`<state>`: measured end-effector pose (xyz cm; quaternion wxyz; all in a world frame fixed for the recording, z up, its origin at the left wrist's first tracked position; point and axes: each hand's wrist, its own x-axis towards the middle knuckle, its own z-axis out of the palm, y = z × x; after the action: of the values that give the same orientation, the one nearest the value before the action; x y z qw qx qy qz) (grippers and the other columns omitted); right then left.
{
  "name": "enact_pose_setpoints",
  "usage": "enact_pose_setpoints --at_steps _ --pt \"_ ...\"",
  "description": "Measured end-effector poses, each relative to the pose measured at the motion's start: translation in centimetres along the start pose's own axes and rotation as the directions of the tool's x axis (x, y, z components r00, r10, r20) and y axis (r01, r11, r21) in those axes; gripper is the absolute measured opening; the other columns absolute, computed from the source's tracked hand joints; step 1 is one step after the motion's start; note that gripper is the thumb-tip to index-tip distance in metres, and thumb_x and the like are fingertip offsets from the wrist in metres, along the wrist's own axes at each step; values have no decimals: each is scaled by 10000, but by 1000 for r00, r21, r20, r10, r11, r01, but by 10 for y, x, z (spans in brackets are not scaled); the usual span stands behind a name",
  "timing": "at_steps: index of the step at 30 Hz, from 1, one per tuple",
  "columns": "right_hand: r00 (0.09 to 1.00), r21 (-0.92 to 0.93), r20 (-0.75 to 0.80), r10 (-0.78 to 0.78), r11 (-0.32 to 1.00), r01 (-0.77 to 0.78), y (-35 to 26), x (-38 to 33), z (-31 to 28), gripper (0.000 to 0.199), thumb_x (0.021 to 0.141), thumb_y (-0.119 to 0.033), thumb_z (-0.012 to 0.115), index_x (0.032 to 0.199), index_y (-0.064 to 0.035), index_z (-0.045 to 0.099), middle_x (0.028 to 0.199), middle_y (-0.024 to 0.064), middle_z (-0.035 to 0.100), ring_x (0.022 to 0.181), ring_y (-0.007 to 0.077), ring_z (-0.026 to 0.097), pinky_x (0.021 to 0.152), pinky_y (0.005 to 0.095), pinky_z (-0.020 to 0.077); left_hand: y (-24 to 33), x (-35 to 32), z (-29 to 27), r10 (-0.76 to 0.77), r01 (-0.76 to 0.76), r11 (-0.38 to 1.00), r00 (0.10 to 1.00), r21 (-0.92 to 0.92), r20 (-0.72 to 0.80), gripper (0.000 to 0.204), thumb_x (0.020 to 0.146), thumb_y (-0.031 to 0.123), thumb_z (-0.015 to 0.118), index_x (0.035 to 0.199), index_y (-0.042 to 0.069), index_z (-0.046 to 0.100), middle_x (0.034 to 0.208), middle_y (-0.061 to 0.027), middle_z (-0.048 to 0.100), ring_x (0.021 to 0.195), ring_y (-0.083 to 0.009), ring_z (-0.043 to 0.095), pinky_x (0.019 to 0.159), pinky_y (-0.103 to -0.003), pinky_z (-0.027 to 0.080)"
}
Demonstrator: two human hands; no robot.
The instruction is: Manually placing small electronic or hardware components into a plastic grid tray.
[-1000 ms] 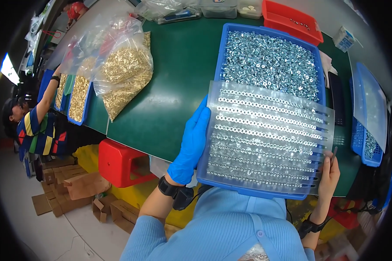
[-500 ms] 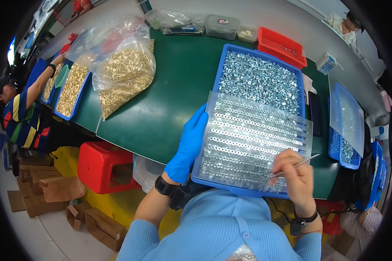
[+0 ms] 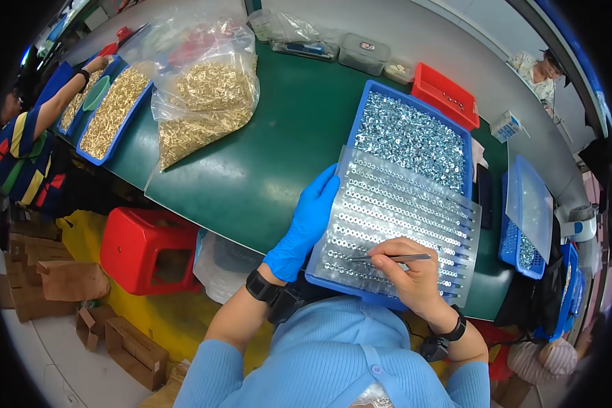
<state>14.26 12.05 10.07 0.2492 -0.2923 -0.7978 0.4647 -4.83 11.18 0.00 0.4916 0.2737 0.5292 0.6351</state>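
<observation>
Left hand (image 3: 304, 221): blue-gloved, fingers extended flat, forearm bare, wrist banded. Right hand (image 3: 409, 272): bare, fingers pinched together, wrist bent

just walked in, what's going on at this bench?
A person in a light blue top works at a green table. The left hand, in a blue glove, steadies the edge of a clear perforated plate lying across a blue tray of small silver parts. The bare right hand holds tweezers over the plate's rows. A bag of brass-coloured parts lies to the left.
</observation>
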Motion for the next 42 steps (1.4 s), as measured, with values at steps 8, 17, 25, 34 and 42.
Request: enact_pose_setpoints --at_steps 8,17,25,34,42 --pt "1000 -58 -12 -10 998 10 2 4 8 66 780 -43 658 825 3 668 772 82 652 663 145 607 559 231 458 1 -1 0 19 -19 1000 1000 7 -2 427 945 248 473 1290 -2 441 1215 -99 536 1083 -150 499 935 -276 389" --pt "990 -146 -34 -140 980 133 3 -3 9 83 759 -49 690 835 -22 676 756 73 646 629 164 616 525 238 470 1 -1 -2 23 -23 1000 1000 -14 4 427 943 257 478 1280 -4 449 1194 -97 547 1064 -147 505 922 -276 398" --pt "965 -172 -148 -218 966 191 5 -13 -20 73 753 -38 690 819 -12 670 745 78 644 620 154 605 531 230 458 2 0 5 16 -15 999 1000 33 -16 431 939 264 485 1277 -1 456 1200 -103 544 1076 -164 507 929 -285 396" --pt "691 -245 -712 -129 967 -71 73 -81 -138 115 860 -61 594 865 47 632 759 93 633 678 124 607 636 216 486 6 -7 -3 -7 16 996 994 83 -105 438 934 262 486 1268 -20 463 1202 -122 544 1057 -173 528 908 -287 417" --pt "631 -302 -775 40 853 -426 128 -132 -151 127 871 -62 581 888 58 620 749 82 631 668 114 604 630 220 485 8 -5 8 -32 32 999 998 5 -60 431 944 256 463 1280 -13 454 1202 -111 544 1033 -159 540 898 -283 427"
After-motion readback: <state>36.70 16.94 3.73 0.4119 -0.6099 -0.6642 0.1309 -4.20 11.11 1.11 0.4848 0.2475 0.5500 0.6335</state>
